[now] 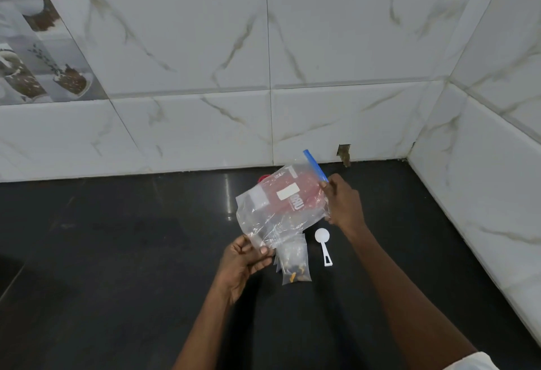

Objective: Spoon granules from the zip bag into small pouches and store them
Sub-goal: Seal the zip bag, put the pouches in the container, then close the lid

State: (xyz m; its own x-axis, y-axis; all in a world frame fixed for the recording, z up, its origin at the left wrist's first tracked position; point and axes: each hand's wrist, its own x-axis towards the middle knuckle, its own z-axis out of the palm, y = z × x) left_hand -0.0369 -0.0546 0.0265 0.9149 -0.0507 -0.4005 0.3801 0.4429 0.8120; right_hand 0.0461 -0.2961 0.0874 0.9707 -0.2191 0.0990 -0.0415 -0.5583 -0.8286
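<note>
Pinching lower corner of zip bag with left grip, blue-zip edge with right grip; bag held up over worktop. Just right of left grip, small pouches; below right grip, white spoon.

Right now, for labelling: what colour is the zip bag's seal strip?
Blue seal strip, head view.
</note>
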